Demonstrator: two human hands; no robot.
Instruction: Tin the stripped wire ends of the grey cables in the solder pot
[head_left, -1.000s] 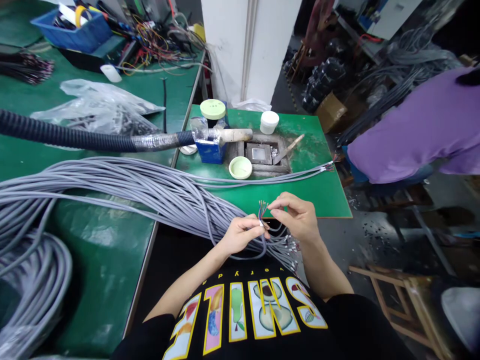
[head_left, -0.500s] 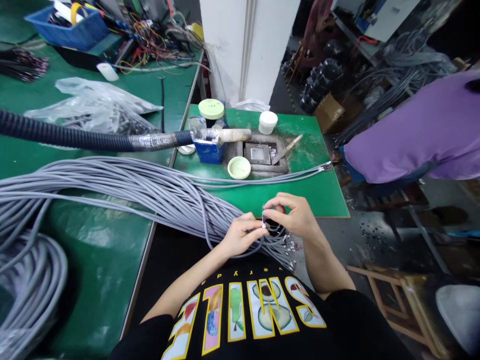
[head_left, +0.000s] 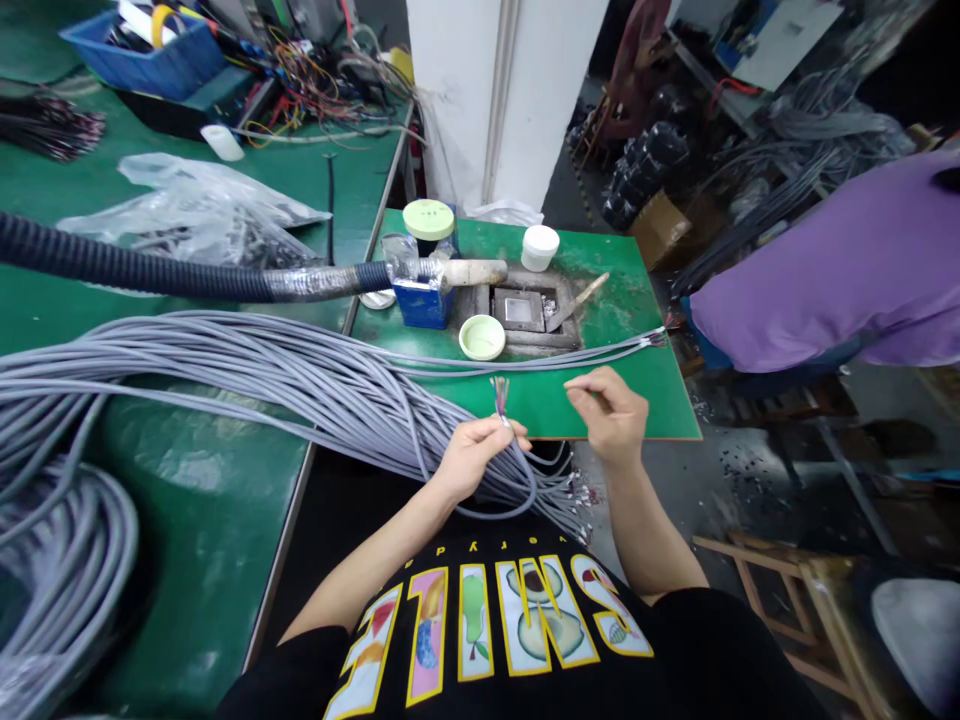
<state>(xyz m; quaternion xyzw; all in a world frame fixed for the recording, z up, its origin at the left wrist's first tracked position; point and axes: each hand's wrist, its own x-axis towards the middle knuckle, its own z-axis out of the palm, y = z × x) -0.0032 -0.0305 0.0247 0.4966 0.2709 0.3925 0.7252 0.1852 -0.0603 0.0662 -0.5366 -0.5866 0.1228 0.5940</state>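
My left hand (head_left: 474, 455) pinches the end of a grey cable (head_left: 531, 490) between thumb and fingers. From that end several thin coloured wires (head_left: 501, 397) fan upward, with a white part at their base. The cable loops down below the hand. Off to the right, over the green board's front edge, my right hand (head_left: 616, 415) is apart from the wires. Its thumb and forefinger are drawn together; anything between them is too small to make out. Under and left of my left hand lies a thick bundle of grey cables (head_left: 300, 370).
On the green board (head_left: 615, 260) are a solder pot (head_left: 519, 310) with a scraper (head_left: 577, 302), a pale green dish (head_left: 481, 338), a white jar (head_left: 540, 246) and a few laid-out cables. A black hose (head_left: 150, 262) crosses from the left. Another person (head_left: 832, 270) is at the right.
My right hand has let go of the wire ends and moved right. The wires, pinched together before, now stand spread apart. My left hand has shifted slightly left with the cable.
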